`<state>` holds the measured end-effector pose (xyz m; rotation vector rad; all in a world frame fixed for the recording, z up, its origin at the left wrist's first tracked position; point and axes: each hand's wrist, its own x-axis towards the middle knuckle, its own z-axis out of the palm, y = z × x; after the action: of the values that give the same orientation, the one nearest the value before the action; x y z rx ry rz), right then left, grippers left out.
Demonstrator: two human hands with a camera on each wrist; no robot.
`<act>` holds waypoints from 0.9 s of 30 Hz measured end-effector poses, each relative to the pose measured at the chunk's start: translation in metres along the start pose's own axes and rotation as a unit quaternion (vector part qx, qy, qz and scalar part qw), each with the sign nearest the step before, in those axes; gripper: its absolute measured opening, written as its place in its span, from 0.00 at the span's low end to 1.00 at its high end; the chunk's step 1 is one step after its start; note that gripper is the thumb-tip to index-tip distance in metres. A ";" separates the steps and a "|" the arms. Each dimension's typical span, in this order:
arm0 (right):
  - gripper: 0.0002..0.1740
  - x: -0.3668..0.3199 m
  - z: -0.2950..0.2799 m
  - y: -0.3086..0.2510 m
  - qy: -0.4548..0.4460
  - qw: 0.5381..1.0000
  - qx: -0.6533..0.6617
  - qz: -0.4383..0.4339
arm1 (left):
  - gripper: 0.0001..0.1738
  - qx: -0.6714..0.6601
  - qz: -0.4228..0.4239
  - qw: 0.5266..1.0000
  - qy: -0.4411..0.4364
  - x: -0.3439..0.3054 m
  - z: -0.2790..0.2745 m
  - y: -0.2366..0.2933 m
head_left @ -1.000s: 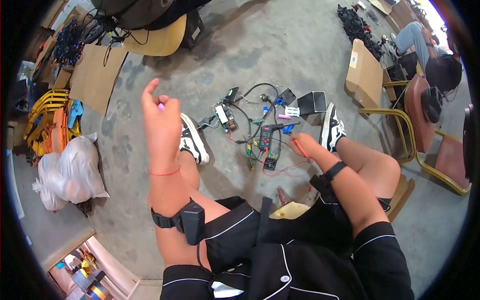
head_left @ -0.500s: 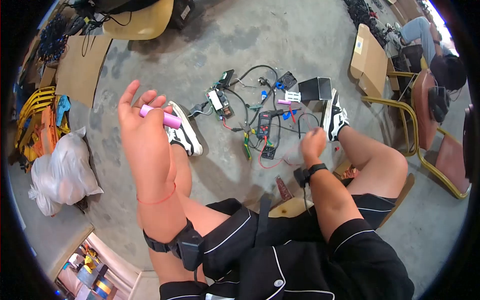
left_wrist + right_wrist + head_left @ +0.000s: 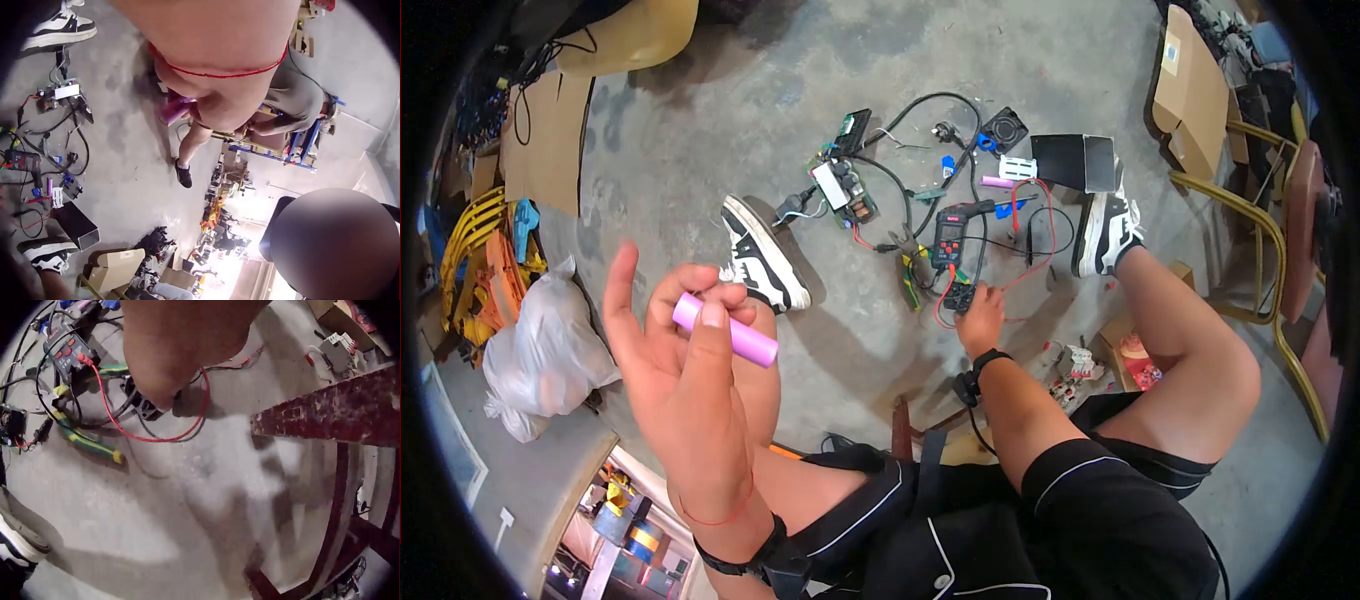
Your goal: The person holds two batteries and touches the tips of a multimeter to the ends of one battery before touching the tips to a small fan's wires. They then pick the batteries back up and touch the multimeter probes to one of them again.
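My left hand (image 3: pixel 685 405) is raised, holding a pink cylindrical battery cell (image 3: pixel 755 346) between thumb and fingers, with the index finger stretched out. In the left wrist view the pink cell (image 3: pixel 172 111) shows partly behind the hand. Low at the floor, my right hand (image 3: pixel 980 325) grips a small black part (image 3: pixel 145 411), its thumb tip at the edge; the hand hides much of it. Just beyond lies a clamp meter (image 3: pixel 949 240) with red and black leads. Pliers (image 3: pixel 912 275) with green and yellow handles lie beside the meter.
Further out lie a circuit board (image 3: pixel 843 190), a second pink cell (image 3: pixel 997 182), a black fan (image 3: pixel 1004 130) and an open black box (image 3: pixel 1072 163). My shoes (image 3: pixel 762 255) flank these parts. A reddish metal frame (image 3: pixel 331 409) stands near my right wrist.
My right hand has put the red probe down by the meter and moved left to the small black part. The left hand has turned and lowered, showing more of the pink cell.
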<state>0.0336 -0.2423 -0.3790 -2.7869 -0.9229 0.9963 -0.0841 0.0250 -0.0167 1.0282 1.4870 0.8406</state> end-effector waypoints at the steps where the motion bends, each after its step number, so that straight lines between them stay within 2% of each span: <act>1: 0.40 0.002 0.001 0.000 -0.002 1.000 0.002 0.002 | 0.34 0.003 -0.001 1.000 -0.001 0.001 0.002 0.000; 4: 0.39 0.006 0.001 0.004 0.011 1.000 -0.016 -0.017 | 0.35 0.003 0.002 1.000 -0.003 0.002 0.006 -0.004; 7: 0.35 0.008 0.000 0.005 -0.014 0.998 -0.048 -0.034 | 0.35 -0.034 0.008 0.999 -0.024 0.001 0.007 -0.010; 9: 0.32 0.007 0.003 0.011 -0.018 0.991 -0.099 -0.090 | 0.35 -0.033 0.002 0.999 -0.039 -0.001 0.007 -0.013; 10: 0.32 0.006 0.009 0.020 -0.020 0.991 -0.098 -0.089 | 0.35 -0.031 0.000 0.999 -0.040 -0.003 0.007 -0.014; 12: 0.30 0.007 0.012 0.034 -0.038 0.968 -0.196 -0.151 | 0.34 -0.025 0.002 0.998 -0.053 -0.004 0.010 -0.014; 16: 0.30 -0.002 0.002 0.031 -0.013 0.976 -0.154 -0.154 | 0.34 -0.020 0.009 0.997 -0.076 -0.009 0.011 -0.005; 21: 0.31 -0.014 0.014 0.004 -0.018 0.986 -0.145 -0.079 | 0.34 0.017 0.046 0.997 -0.055 -0.011 0.006 -0.011; 25: 0.32 -0.021 0.029 -0.011 -0.017 0.992 -0.126 -0.028 | 0.34 0.047 0.035 0.998 -0.039 -0.004 -0.005 -0.026; 27: 0.33 -0.015 0.033 -0.016 -0.029 0.987 -0.159 -0.010 | 0.34 -0.006 0.020 0.999 -0.045 0.002 -0.008 -0.027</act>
<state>-0.0032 -0.2425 -0.3926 -3.0084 -1.2132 1.0128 -0.0967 0.0174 -0.0405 1.0759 1.3882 0.8207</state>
